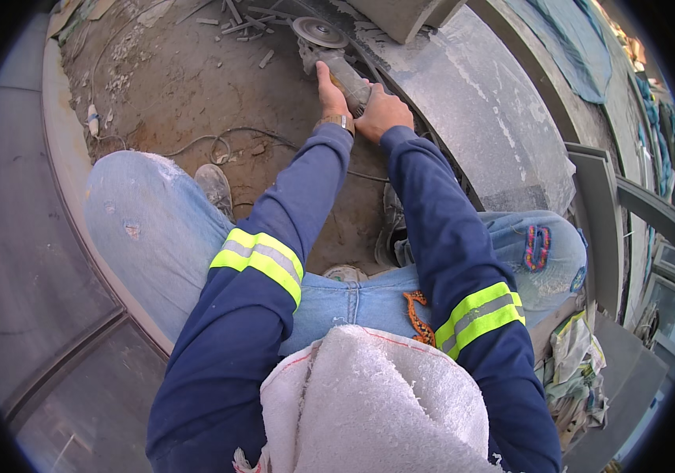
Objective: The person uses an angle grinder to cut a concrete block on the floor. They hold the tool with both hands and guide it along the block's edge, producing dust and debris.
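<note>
A dusty angle grinder (347, 76) is held out in front of me at the top of the view, its round disc (320, 32) at the far end. My left hand (332, 96) grips the near left side of the body, thumb pointing up along it, with a watch (336, 122) on that wrist. Wrapped round the rear of the grinder is my right hand (385, 111), some of its fingers hidden. The disc lies close to the edge of a grey slab (463, 102); whether it touches cannot be made out.
A power cable (251, 130) winds over the dirt floor (187, 87) between my legs and the grinder. Offcut strips (247, 22) lie beyond. A stone block (404, 16) rests on the slab. Dark panels (34, 260) stand at the left; a crumpled sack (578, 355) is at the right.
</note>
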A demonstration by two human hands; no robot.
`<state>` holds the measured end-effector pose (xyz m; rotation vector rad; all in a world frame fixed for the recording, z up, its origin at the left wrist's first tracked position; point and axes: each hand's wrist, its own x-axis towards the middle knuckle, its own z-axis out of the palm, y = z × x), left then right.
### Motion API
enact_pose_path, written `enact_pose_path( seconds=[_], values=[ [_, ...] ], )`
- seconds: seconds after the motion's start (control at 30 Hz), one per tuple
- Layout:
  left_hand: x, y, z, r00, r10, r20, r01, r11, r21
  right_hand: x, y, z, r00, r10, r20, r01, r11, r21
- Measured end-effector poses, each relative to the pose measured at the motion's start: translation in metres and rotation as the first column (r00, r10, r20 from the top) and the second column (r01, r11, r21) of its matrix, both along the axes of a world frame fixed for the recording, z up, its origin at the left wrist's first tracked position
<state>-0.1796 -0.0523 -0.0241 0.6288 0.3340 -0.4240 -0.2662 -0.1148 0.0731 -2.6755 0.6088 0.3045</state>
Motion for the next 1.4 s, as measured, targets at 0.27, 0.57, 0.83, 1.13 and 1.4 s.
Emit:
enact_pose_path(
  seconds=[0.27, 0.57, 0.83, 1.13, 1.4],
  values=[
    [0.001, 0.003, -0.004, 1.0, -0.012, -0.005, 0.012, 1.0, -0.027, -0.001, 0.003, 0.001, 1.0, -0.01, -0.015, 0.01, 1.0, 0.002],
    [-0.004, 0.005, 0.003, 0.998, -0.034, -0.047, 0.032, 0.998, -0.056, -0.006, 0.006, 0.009, 1.0, -0.02, -0.006, 0.02, 1.0, 0.013],
    [-0.008, 0.004, 0.016, 0.998, -0.018, -0.056, 0.016, 0.999, -0.045, 0.002, 0.005, 0.004, 0.998, -0.037, -0.053, 0.035, 0.999, -0.039],
    [0.002, 0.007, 0.011, 0.993, -0.051, -0.105, 0.033, 0.985, -0.169, 0.008, 0.008, 0.005, 0.999, -0.043, -0.021, 0.042, 0.998, -0.047],
    [0.01, 0.012, 0.011, 0.994, -0.056, -0.094, 0.041, 0.987, -0.158, 0.015, 0.012, 0.007, 0.999, -0.029, -0.041, 0.025, 0.994, -0.107]
  ],
)
